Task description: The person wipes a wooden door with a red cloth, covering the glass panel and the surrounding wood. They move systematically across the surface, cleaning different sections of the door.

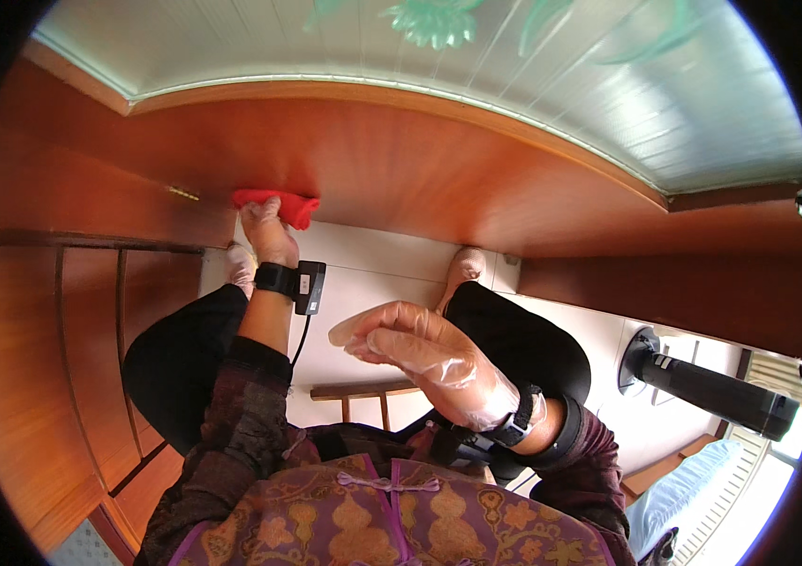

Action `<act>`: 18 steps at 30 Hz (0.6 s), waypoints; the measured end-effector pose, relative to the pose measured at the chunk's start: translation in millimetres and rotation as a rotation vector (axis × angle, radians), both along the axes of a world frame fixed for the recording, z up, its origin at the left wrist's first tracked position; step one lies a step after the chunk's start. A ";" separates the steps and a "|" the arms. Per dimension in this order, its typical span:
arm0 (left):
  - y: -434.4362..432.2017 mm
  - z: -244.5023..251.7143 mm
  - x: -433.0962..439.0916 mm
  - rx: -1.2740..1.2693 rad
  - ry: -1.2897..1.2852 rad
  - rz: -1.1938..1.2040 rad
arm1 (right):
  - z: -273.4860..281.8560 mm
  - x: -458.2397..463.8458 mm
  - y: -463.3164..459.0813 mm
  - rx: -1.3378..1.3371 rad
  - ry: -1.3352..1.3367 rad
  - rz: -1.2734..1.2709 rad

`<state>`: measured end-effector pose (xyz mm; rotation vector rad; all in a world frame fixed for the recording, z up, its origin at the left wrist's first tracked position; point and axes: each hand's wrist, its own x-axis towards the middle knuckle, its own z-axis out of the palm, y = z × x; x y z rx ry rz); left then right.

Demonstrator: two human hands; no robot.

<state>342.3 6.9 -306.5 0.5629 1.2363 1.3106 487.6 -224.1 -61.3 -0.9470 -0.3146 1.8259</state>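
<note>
My left hand (270,230), in a clear plastic glove, grips a folded red cloth (295,207). The cloth rests against the lower edge of a reddish-brown wooden panel (386,156), just above the pale floor. Frosted glass (514,78) with green flower decoration is set in the wood above. In front of my lap, my right hand (429,350) hangs away from the panel, also in a clear glove. Its fingers are loosely curled together with the thumb against them, and nothing shows in its grasp.
A brass hinge (183,193) is left of the cloth. Wooden panelling (89,354) stands close on my left. A black cylindrical device on a round base (715,396) stands at the right. Low wooden bars (365,391) lie between my legs. Light-blue fabric (687,495) is at the lower right.
</note>
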 end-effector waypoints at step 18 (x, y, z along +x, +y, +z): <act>-16.9 -135.0 22.4 -0.528 -0.539 -0.219 | -9.1 5.7 27.6 -0.099 -0.002 0.025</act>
